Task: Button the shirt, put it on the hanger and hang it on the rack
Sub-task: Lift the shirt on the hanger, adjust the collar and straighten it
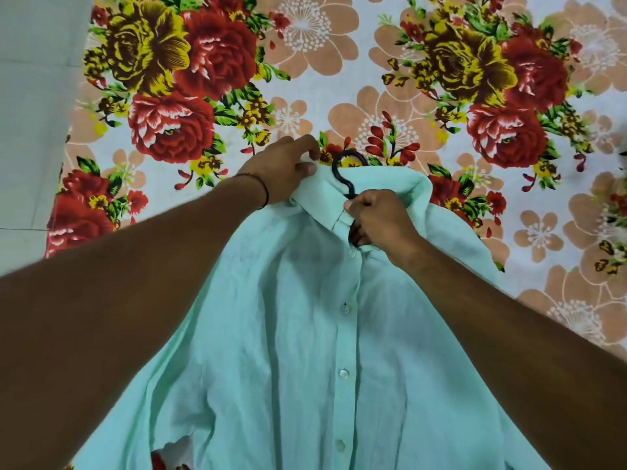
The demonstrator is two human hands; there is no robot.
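A mint-green shirt point(305, 334) lies front-up on the flowered bedsheet point(339, 62). Its collar point(390, 183) points toward the middle of the sheet and its lower part runs off the bottom of the view. The front is closed down the placket, with four pale buttons point(343, 373) showing in a line below the neck. Whether the topmost one at the collar is done up, I cannot tell, because a hand covers it.

A black hanger point(341, 171) is inside the shirt. Only its hook and a bit of stem show (the shoulders of it are hidden under the cloth), with the hook curling out past the collar onto the sheet.

The person's left hand point(281, 171) is at the left end of the collar, thumb and fingers pinched together on the folded edge of the fabric. A thin dark thread band point(263, 188) circles that wrist. The right hand point(376, 218) sits at the neck opening, its fingers curled tight around the hanger's stem just below the hook, where the collar halves meet. Both forearms reach in from the near side and cross over the shirt's shoulders.

The cloth is rumpled, with long creases running down from the collar. Beyond the sheet's left edge a plain pale surface point(34, 96) shows.
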